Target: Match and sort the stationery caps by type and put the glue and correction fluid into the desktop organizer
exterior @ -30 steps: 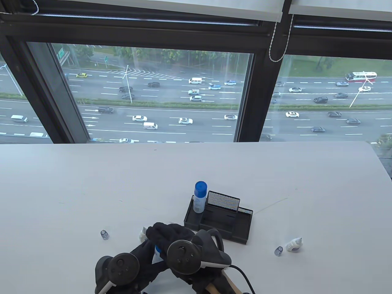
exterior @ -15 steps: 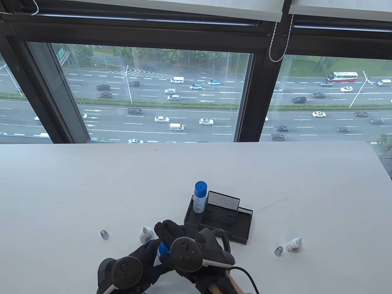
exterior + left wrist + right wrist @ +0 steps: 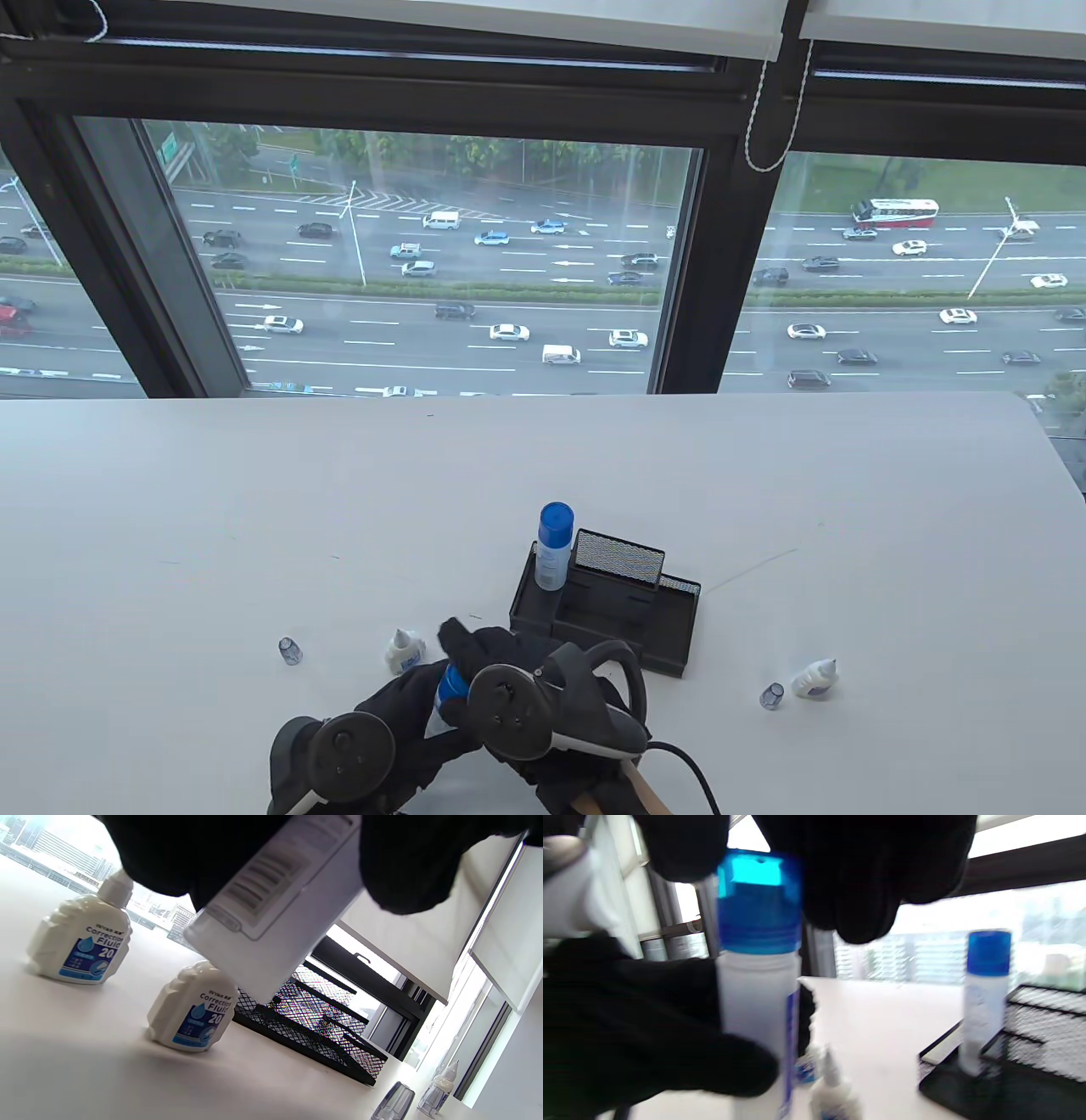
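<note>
My left hand grips the white body of a glue stick, held upright just above the table. The fingers of my right hand curl over its blue cap from above. A second capped glue stick stands in the left compartment of the black mesh organizer. One uncapped correction fluid bottle stands left of my hands, and the left wrist view shows another beside it. A third lies at the right.
Two small clear caps lie on the white table: one to the left, one beside the right-hand bottle. The organizer stands directly beyond my hands. A window runs along the table's far edge.
My right hand has shifted slightly right, uncovering the correction fluid bottle and the glue stick's blue cap. Both hands stay on the glue stick.
</note>
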